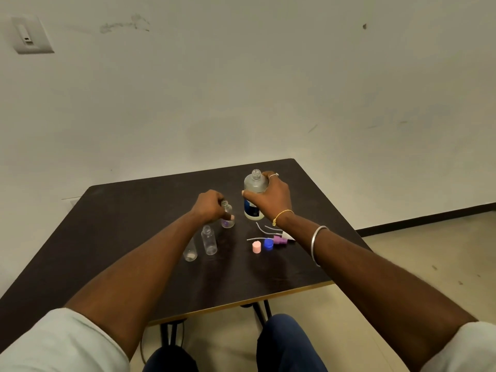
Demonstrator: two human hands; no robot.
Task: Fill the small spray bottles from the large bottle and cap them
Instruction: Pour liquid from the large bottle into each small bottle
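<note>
Head view, dark counter (128,226), positions given from the large bottle.

1. Large bottle (255,194): clear with a dark label, upright on the counter, neck uncapped. The right hand (272,196) grips it round the shoulder, fingers curled over the far side and thumb on the near side.
2. Small bottle (227,217): just left of the large bottle, upright, neck open, with a purple tint at its base. The left hand (209,206) holds it, fingers wrapped round the body.
3. Second small bottle (209,240): left of and nearer than the large bottle, upright, clear, uncapped, not touched.
4. Third small bottle (191,255): further left and nearer again, partly hidden by the left forearm.
5. Caps: pink cap (256,247), blue cap (268,243) and purple cap (279,240), in a row on the counter on the near side of the large bottle, close together.
6. Dip tubes (261,229): thin and pale, lying between the large bottle and the caps.
</note>
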